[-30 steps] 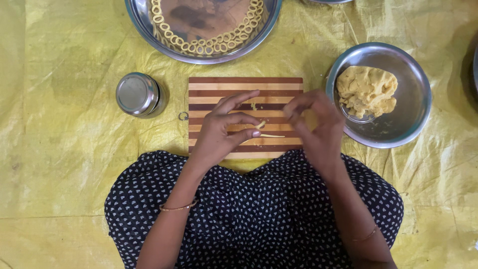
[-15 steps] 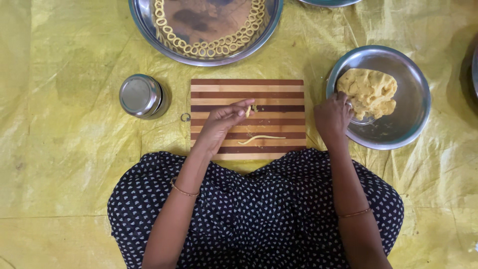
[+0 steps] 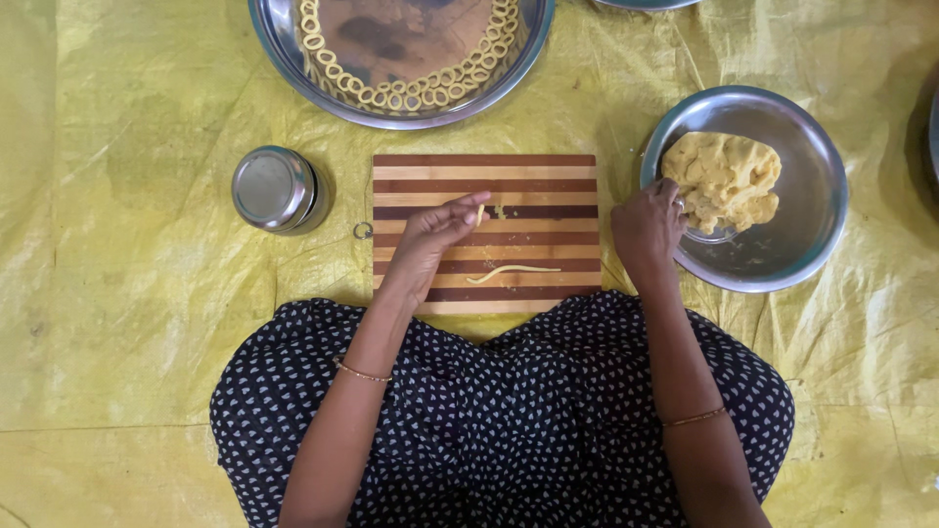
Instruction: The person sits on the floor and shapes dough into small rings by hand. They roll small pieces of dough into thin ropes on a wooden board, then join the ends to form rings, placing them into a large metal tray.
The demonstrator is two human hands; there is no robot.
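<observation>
Dough strand [image 3: 513, 274]: lay thin and slightly curved across the lower stripes of the striped wooden board [image 3: 391, 235], apart from both hands.

Head view, near side. Left hand [image 3: 437, 230] hovered over the board's middle, fingers closed in a pinch on a small dough bit [image 3: 480, 212]; a second crumb [image 3: 500, 209] lay just beside the fingertips. Right hand [image 3: 648, 227] reached off the board's right edge to the rim of the steel bowl [image 3: 812, 176], curled at the dough lump [image 3: 724, 179]; whether gripping dough or only touching it, cannot tell, fingertips hidden.

Head view, far side. Large steel plate [image 3: 284, 44] sat above the board, lined along its rim with finished dough rings [image 3: 411, 96]. Small lidded steel tin [image 3: 274, 190] stood left of the board, near a little metal ring [image 3: 363, 231] on the yellow sheet [image 3: 127, 323].

Likely trouble, as judgement only: strand looked thin enough to tear or flatten if brushed by a wrist or a returning hand; might dry and crack if left lying. Pinched bit could drop onto the sheet. Bowl, pressed at its near rim, could tip or slide on the slick sheet. Too big a pull from the lump would give an uneven strand.
</observation>
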